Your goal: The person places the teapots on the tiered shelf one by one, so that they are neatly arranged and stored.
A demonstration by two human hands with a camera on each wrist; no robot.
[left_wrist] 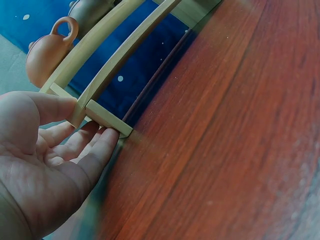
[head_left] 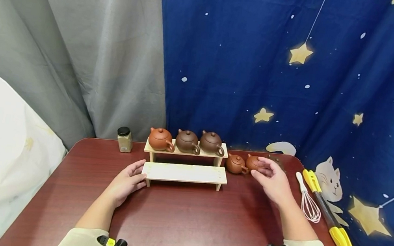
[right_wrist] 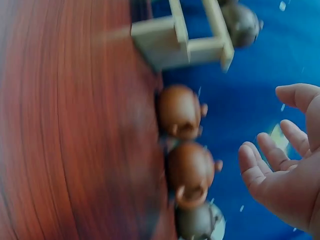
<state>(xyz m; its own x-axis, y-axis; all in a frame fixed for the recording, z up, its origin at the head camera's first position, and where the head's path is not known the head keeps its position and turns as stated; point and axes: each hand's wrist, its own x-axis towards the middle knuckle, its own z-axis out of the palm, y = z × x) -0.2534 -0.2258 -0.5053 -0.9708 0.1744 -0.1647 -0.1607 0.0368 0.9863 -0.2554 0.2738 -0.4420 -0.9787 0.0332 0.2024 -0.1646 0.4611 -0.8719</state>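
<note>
My left hand (head_left: 128,183) holds the left end of a two-tier wooden rack (head_left: 185,173). Its thumb lies at the end of the lower board and its fingers touch the leg (left_wrist: 107,119) below. On the upper tier stand an orange-brown teapot (head_left: 160,139) and two dark brown teapots (head_left: 187,142). To the right of the rack sit an orange-brown teapot (head_left: 235,164), a second orange-brown teapot (right_wrist: 191,170) and a dark teapot (right_wrist: 196,221), which my right hand (head_left: 274,182) partly hides in the head view. Fingers spread and slightly bent, that hand hovers above them, holding nothing.
A black-lidded jar (head_left: 125,140) stands at the table's back left. Along the right edge lie a white-handled whisk (head_left: 309,203) and yellow-and-black tongs (head_left: 329,213). Behind the dark red table (head_left: 187,221) hang a grey curtain and a blue star-patterned curtain (head_left: 231,63).
</note>
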